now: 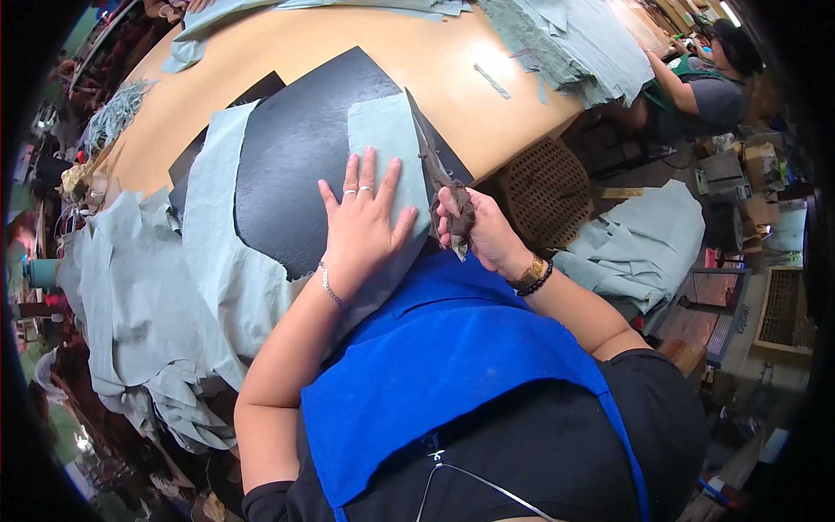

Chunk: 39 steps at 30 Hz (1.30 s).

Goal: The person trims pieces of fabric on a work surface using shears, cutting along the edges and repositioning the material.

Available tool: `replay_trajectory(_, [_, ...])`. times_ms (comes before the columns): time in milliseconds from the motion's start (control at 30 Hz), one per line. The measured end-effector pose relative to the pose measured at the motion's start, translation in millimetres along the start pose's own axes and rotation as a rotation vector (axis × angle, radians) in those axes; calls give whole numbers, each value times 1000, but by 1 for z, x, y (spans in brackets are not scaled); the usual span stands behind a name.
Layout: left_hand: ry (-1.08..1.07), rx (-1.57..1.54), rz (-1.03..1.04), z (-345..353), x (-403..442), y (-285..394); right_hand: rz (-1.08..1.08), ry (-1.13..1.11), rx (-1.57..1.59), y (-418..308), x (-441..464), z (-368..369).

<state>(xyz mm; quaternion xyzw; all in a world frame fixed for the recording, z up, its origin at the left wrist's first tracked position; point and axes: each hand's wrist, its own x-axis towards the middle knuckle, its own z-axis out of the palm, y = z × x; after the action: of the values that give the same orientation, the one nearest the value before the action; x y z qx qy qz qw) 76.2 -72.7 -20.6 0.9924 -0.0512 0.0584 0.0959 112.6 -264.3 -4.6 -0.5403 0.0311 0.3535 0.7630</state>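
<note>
My left hand (364,217) lies flat with fingers spread on a pale green fabric piece (383,117), pressing it onto a black board (296,139). A pair of scissors (426,139) is in my right hand (487,230), its handles wrapped in dark cloth. The blades point away from me along the right edge of the fabric piece. Whether they touch the cloth I cannot tell. More pale green fabric (213,217) covers the board's left side and hangs over the table's near edge.
The tan table (435,43) carries stacked fabric (591,52) at the far right and loose scraps (491,80). A woven stool (548,191) and a heap of fabric (644,239) are to my right. Another person (718,91) is beyond the stack. Tangled strips (117,109) hang at the left.
</note>
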Motion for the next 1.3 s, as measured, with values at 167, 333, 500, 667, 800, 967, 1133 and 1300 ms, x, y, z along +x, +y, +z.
replay_trajectory(167, [-26,-62,-114,-7,9,11,-41,3,-79,3,-1,2])
replay_trajectory(333, [16,-66,-143,0,10,12,-6,-43,-9,3,-2,-14])
replay_trajectory(500, [-107,-29,2,-10,-3,-16,187,-217,-14,-32,-9,-76])
replay_trajectory(667, [-225,-30,179,-35,-21,-43,281,-303,-221,-62,-17,-108])
replay_trajectory(800, [-287,-23,258,-39,-25,-51,340,-457,-351,-82,-8,-104])
replay_trajectory(967, [-327,-28,278,-40,-24,-52,358,-440,-420,-95,1,-104])
replay_trajectory(1133, [-327,-17,278,-40,-24,-51,368,-472,-555,-107,8,-104])
replay_trajectory(1300, [-325,-28,282,-40,-23,-51,381,-467,-570,-110,12,-102])
